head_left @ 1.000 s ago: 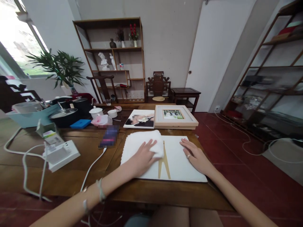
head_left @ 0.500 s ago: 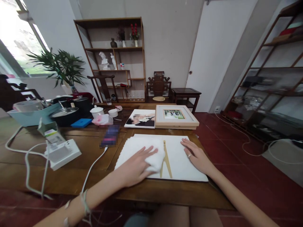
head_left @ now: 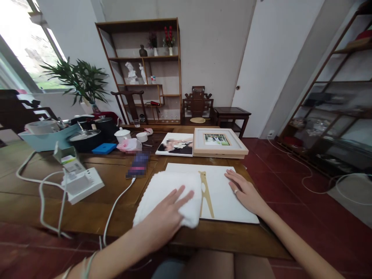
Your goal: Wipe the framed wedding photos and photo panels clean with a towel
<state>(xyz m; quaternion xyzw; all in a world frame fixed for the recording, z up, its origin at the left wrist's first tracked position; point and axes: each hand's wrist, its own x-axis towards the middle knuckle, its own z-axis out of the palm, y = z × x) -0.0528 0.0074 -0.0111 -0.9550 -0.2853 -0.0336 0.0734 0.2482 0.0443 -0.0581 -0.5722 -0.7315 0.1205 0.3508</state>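
Observation:
A white board (head_left: 223, 193) with a gold easel-shaped strip (head_left: 205, 192) lies flat at the near edge of the wooden table (head_left: 116, 186). My left hand (head_left: 165, 215) lies flat, fingers spread, on a white folded towel (head_left: 168, 192) that covers the board's left part and reaches the table's front edge. My right hand (head_left: 245, 192) rests open, palm down, on the board's right side, a ring on one finger.
Behind the board lie an unframed photo print (head_left: 176, 144) and a framed picture (head_left: 218, 142). To the left are a phone (head_left: 138, 164) on a white cable, a white power strip (head_left: 83, 182), a blue tub (head_left: 43, 135), pots and cups. Shelves and chairs stand behind.
My left hand has drawn the towel toward me along the board's left part to the table's front edge. My right hand has stayed flat on the board.

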